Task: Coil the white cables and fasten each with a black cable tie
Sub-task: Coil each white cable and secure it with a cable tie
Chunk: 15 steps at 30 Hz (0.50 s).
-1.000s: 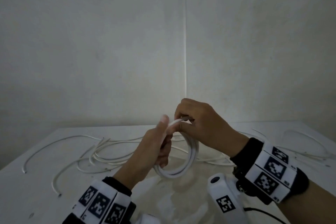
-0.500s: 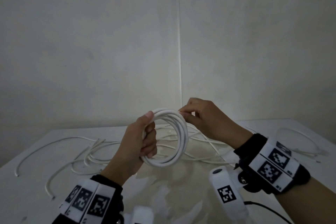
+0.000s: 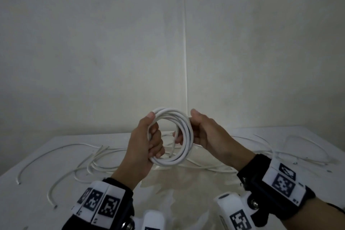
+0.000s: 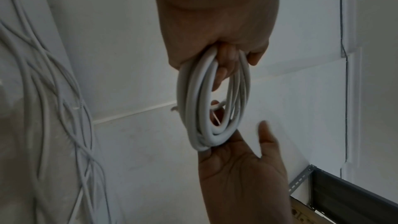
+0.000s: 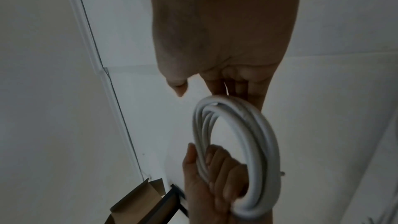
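Observation:
A white cable coil (image 3: 172,161) of several loops stands upright in the air above the table (image 3: 28,201), its ring facing me. My left hand (image 3: 152,132) grips its left side, fingers curled through the ring and thumb up on top. My right hand (image 3: 197,130) lies against the right side, fingers fairly straight behind the loops, thumb raised clear of them. The left wrist view shows the coil (image 4: 191,94) hanging from my left hand (image 4: 215,23) onto the open right palm (image 4: 237,159). A cut cable end (image 5: 282,173) sticks out of the coil (image 5: 260,135). No black cable tie shows.
Loose white cables (image 3: 93,158) sprawl over the table's left and middle, and more cables (image 3: 298,155) lie at the right. A wall corner stands close behind the table. A cardboard box (image 5: 140,198) and a dark metal shelf frame (image 4: 344,193) are off to the sides.
Both hands lifted the coil and turned its ring towards me. My right hand stopped pinching the top loop and moved down to lie flat against the coil's right side.

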Tool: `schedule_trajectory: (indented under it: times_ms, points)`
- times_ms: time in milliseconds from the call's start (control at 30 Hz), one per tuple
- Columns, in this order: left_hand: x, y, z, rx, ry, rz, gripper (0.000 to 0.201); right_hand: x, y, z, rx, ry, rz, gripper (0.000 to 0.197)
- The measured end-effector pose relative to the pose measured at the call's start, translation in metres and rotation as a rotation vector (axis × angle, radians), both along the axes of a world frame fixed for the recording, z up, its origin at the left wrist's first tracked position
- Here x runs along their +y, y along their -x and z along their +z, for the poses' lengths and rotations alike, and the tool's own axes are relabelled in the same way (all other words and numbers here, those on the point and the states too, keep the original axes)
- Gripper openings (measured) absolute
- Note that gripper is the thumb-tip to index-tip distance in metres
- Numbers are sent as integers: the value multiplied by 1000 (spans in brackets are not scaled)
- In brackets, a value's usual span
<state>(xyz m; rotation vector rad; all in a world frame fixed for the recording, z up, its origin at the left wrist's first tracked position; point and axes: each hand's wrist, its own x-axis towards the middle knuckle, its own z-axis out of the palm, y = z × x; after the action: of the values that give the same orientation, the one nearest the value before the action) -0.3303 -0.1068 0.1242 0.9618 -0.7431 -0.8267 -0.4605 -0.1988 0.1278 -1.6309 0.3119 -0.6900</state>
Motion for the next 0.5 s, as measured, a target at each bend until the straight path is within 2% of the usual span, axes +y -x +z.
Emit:
schedule_trajectory:
  times_ms: [33,133,333,500]
  points:
    - [0,0,0,-6,-4,9,41,3,0,-2,-7,42,-8,44]
    - [0,2,-2,-66,-16,33,42,8,-1,-6,-53,110,-74,14]
    - [2,5,-4,-80,-7,42,41,15,-6,-10,-131,-239,66,15]
    - [5,5,-3,-110,-19,33,38,11,-4,-4,-33,-172,118,7]
